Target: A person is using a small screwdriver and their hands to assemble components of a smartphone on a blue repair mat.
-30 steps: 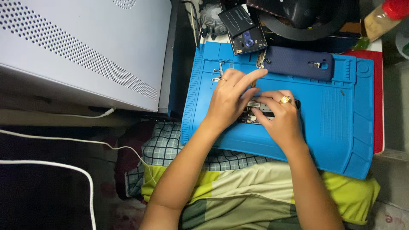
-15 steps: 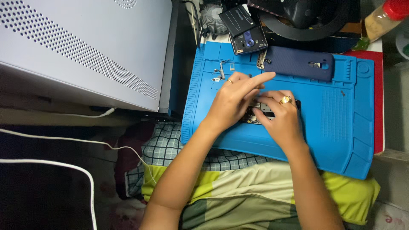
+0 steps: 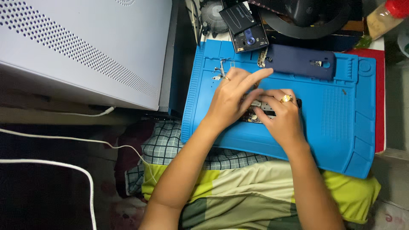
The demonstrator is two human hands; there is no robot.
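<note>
Two hands, left (image 3: 232, 100) and right (image 3: 283, 117), pinching a small device (image 3: 260, 106), centre frame, on a blue mat (image 3: 341, 115); dark case (image 3: 300, 61) above.

My arms are bare, no sleeves; my right hand (image 3: 283, 119) and left hand (image 3: 230, 100) each wear a gold ring.

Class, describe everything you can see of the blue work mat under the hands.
The blue work mat looks like soft rubber or silicone, with moulded ridges, small compartments and a round recess along its top edge. It lies flat, its near edge over the person's lap. Both hands, left hand and right hand, work a small device at its centre; a dark blue phone cover lies on it.
</note>
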